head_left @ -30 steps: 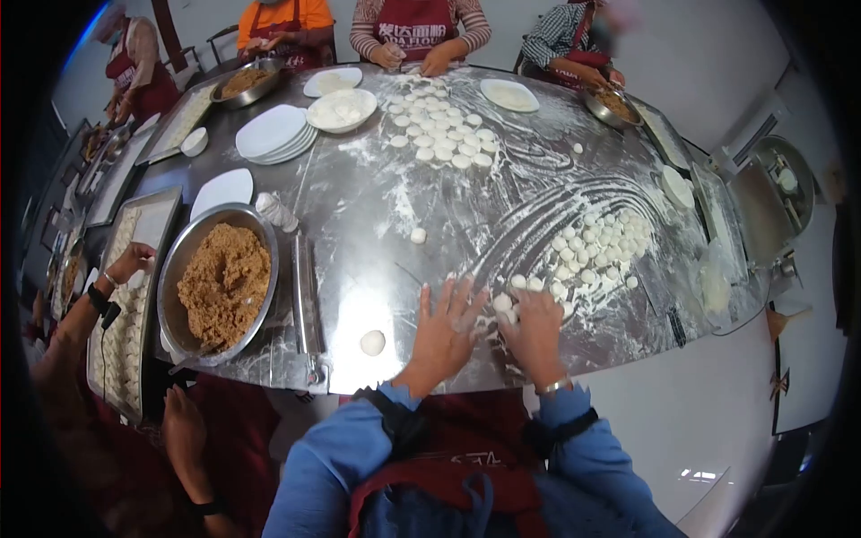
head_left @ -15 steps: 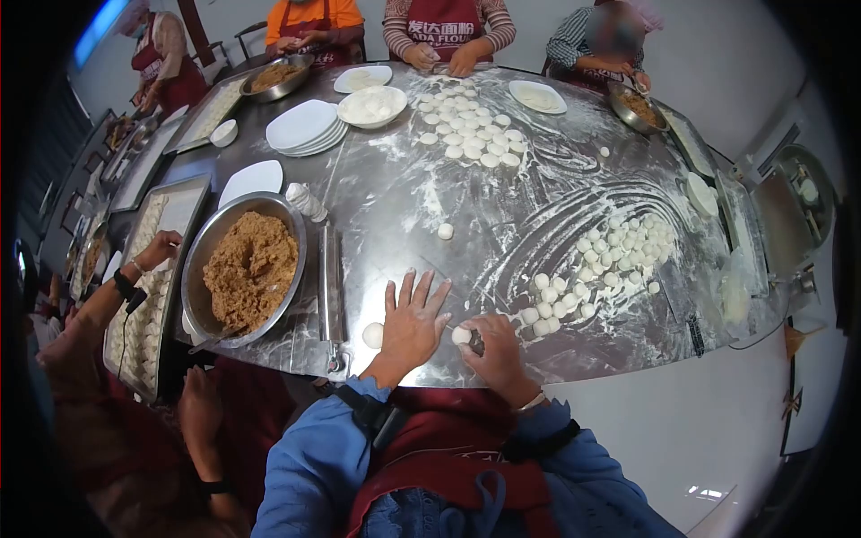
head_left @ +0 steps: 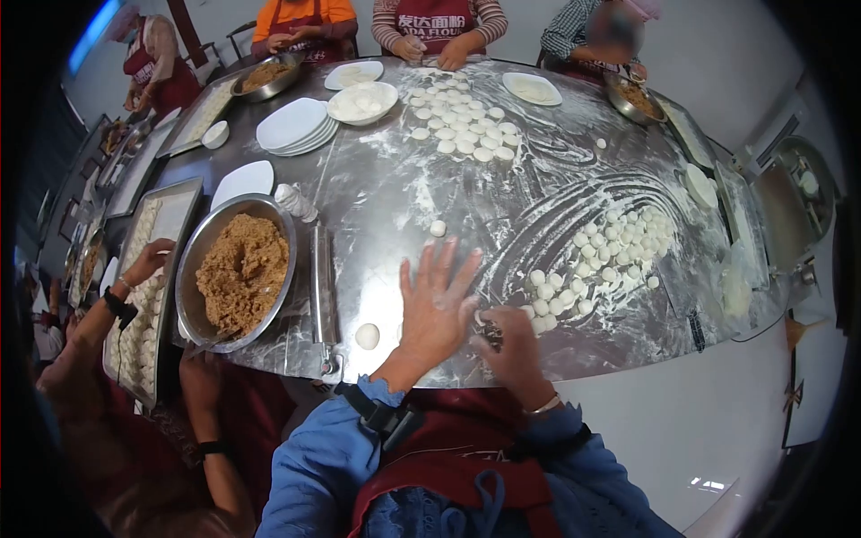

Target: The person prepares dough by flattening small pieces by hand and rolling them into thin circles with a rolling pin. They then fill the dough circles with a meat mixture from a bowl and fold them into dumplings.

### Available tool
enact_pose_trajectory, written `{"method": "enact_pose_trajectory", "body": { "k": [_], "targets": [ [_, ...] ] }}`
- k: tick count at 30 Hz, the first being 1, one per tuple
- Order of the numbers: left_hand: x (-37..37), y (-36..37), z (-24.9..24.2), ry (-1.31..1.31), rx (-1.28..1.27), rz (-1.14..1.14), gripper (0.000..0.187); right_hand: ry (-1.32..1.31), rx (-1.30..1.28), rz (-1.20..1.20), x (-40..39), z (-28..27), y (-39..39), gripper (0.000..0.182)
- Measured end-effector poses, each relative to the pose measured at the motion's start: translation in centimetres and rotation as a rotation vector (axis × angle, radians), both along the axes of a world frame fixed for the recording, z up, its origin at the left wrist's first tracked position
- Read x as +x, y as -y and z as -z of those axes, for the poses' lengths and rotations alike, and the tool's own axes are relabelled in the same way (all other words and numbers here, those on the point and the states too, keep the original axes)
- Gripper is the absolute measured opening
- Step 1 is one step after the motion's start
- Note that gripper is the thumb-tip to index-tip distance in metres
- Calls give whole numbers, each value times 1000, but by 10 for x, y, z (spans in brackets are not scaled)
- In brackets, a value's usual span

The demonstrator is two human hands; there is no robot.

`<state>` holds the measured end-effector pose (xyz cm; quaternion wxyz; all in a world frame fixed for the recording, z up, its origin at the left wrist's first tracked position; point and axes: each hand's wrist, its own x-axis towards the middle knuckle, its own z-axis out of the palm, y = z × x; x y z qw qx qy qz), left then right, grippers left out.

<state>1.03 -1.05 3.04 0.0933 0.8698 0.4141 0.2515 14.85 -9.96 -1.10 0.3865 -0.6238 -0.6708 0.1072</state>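
My left hand (head_left: pixel 438 300) is open, its fingers spread above the steel table near the front edge. Whether anything lies under its palm is hidden. Close by on the right, my right hand (head_left: pixel 513 350) has curled fingers blurred by motion; no dough piece shows in it. A round dough ball (head_left: pixel 367 336) rests left of my left wrist. Another small dough ball (head_left: pixel 438 228) sits just beyond my left fingertips. To the right lies a cluster of small dough pieces (head_left: pixel 619 242) on floured steel. A metal rolling pin (head_left: pixel 323 282) stands left of my hands.
A steel bowl (head_left: pixel 186 285) of brown filling stands left, beside a tray (head_left: pixel 190 206) of shaped dumplings. Another person's hand (head_left: pixel 148 260) is over that tray. Stacked white plates (head_left: pixel 291 125), a flour bowl (head_left: pixel 362 118) and more dough pieces (head_left: pixel 466 125) lie farther back, near several co-workers.
The dough ball at my right fingers is out of sight. My left hand has shifted right and slightly up. My right hand has moved slightly right. The other person's hand moved slightly left.
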Motion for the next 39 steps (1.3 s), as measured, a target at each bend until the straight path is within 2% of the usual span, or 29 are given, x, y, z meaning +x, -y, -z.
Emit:
{"method": "enact_pose_trajectory", "body": {
  "k": [2, 3, 5, 9, 11, 12, 14, 15, 16, 18, 21, 25, 27, 28, 30, 31, 34, 37, 38, 39],
  "targets": [
    [18, 3, -4, 17, 9, 112, 60, 173, 20, 219, 23, -10, 5, 37],
    [25, 5, 11, -6, -40, 180, 60, 181, 17, 227, 33, -14, 6, 37],
    [34, 10, 34, -45, -58, 225, 60, 399, -74, 244, 44, -20, 12, 33],
    [34, 5, 48, -94, -41, 231, 56, 434, -112, 199, 50, -20, 3, 34],
    [25, -1, 50, -127, -36, 209, 55, 188, -77, 183, 38, -12, 0, 31],
    [18, -4, 53, -142, -26, 134, 55, 185, -76, 180, 28, -14, 0, 31],
    [3, -6, 56, -168, -21, 62, 54, -254, -216, 85, 4, -17, 2, 28],
    [-5, -10, 54, -172, -34, 57, 54, -311, -315, 69, -2, -11, 2, 27],
    [-10, -13, 52, -175, -41, 49, 55, -316, -315, 62, -7, -5, 0, 27],
    [-17, -17, 52, -180, -43, 42, 55, -22, -85, -26, -15, 7, -4, 24],
    [-14, -20, 45, -189, -23, 19, 53, 60, -45, 26, -13, 16, -8, 20],
    [8, -16, 1, -19, -36, 37, 57, -50, -92, 106, 9, 8, 3, 19],
    [25, -8, -14, 58, -25, 115, 60, -156, -81, 393, 29, -12, 21, 20],
    [31, -4, 0, 62, -31, 123, 60, -151, -86, 402, 41, -11, 29, 20],
    [42, 7, 31, -56, -86, 309, 61, 4, -46, 557, 60, -9, 48, 29],
    [46, 10, 36, -125, -72, 231, 61, 57, -8, 470, 65, -12, 50, 35],
    [51, 1, 43, -143, -60, 282, 59, 208, -98, 375, 62, -12, 48, 34],
    [37, -10, 50, -133, 62, 154, 56, 122, -129, 394, 63, 2, 41, 32],
    [29, -11, 49, -139, 64, 155, 56, 112, -121, 392, 59, 6, 40, 31],
    [22, -12, 47, -24, -42, 230, 54, 105, -120, 394, 53, 9, 38, 31]
  ]
}}
